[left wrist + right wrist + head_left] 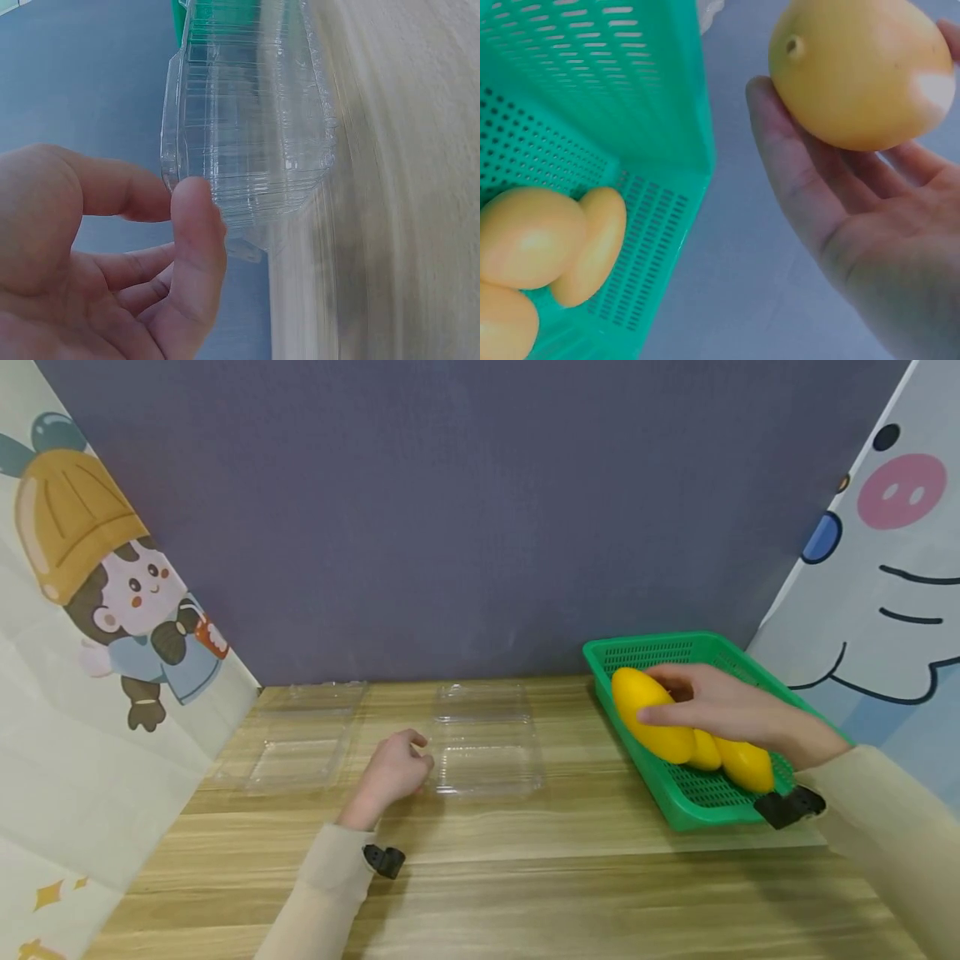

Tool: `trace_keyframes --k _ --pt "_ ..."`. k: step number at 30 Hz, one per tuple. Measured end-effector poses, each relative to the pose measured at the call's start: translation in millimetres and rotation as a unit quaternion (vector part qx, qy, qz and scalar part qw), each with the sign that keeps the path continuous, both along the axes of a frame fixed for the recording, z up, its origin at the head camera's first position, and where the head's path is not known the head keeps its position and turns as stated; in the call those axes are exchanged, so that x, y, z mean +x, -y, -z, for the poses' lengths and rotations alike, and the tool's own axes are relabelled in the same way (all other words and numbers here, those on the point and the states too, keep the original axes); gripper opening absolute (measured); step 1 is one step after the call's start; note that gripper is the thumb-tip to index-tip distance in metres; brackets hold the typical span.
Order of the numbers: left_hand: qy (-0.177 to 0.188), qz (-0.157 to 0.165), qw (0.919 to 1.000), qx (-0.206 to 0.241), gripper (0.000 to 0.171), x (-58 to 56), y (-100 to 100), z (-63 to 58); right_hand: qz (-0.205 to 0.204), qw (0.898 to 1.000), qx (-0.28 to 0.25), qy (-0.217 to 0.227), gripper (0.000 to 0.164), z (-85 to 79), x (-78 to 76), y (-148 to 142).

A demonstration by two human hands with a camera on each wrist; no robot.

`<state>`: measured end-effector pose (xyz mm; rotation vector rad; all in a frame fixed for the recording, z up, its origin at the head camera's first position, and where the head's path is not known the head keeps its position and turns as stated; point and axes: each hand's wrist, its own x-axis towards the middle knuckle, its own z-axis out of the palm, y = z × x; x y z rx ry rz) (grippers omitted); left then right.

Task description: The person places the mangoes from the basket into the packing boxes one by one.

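Observation:
My right hand (708,697) grips a yellow mango (648,714) just above the green basket (693,817). In the right wrist view, the fingers wrap under the held mango (855,75), its stem end showing. More mangoes (746,766) lie in the basket. My left hand (397,766) is beside the left edge of a clear plastic box (487,768) with its lid raised. In the left wrist view, loosely bent thumb and index finger are right at the corner of the box (247,135), with nothing seen held between them.
A second open clear plastic box (296,764) lies left of my left hand on the wooden table (525,893). A dark panel (465,527) stands behind the table. Printed cloths hang at the left and right.

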<state>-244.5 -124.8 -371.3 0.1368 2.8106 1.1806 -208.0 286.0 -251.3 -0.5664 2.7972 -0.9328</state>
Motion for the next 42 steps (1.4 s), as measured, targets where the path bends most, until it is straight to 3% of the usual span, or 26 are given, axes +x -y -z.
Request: trace_keyframes --k 10,17,26,35,42 --pt "0.000 0.006 1.0000 0.006 0.042 0.7 -3 -0.1 -0.003 1.000 0.003 0.004 0.066 -5.7 -1.0 22" --pt "-0.002 0.017 0.9997 0.019 0.040 2.0 -7 1.6 -0.017 1.000 -0.021 0.012 0.046 -11.5 -0.7 39" --pt "0.012 0.021 0.9993 0.028 0.040 2.3 -12 2.8 -0.017 0.999 -0.044 0.020 0.039 -15.4 -0.3 55" --pt "0.014 0.020 0.9992 0.033 0.041 5.2 -15 1.6 -0.005 0.998 -0.047 0.031 0.050 -21.2 1.1 75" --pt "0.014 0.022 0.9992 0.029 0.041 4.8 -17 3.2 -0.002 0.999 -0.032 0.030 0.062 -11.3 -2.2 86"
